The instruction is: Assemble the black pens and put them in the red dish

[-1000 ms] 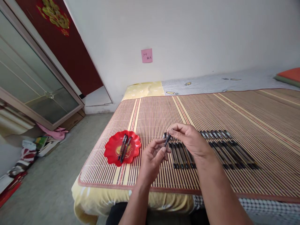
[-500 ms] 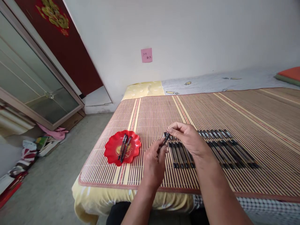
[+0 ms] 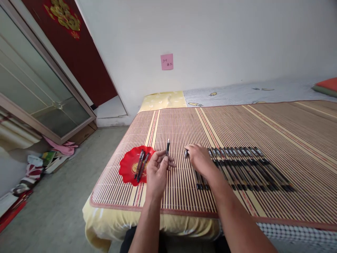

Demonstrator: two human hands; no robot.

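Note:
My left hand (image 3: 158, 167) pinches an uncapped pen (image 3: 167, 147) by its lower part, with the metal tip pointing up. The fingers of my right hand (image 3: 198, 156) are closed at a small pen cap (image 3: 186, 153), beside the left end of a row of pens. I cannot tell whether that cap is loose or sits on the leftmost pen. The row of capped black pens (image 3: 247, 168) lies side by side on the mat, partly covered by my right hand and forearm. Left of my left hand, a scalloped red plate (image 3: 125, 168) holds two black pens (image 3: 142, 165).
A striped bamboo mat (image 3: 176, 123) covers the bed, and yellow cloth (image 3: 113, 225) hangs over its front edge. A pink note (image 3: 166, 62) is on the wall. A glass-panelled door (image 3: 44, 84) stands at the left, with cloths and boxes on the floor below.
My hands have come apart. The left moved left toward the plate with the pen, now tip up and uncapped. The right went left and down to the row's left end.

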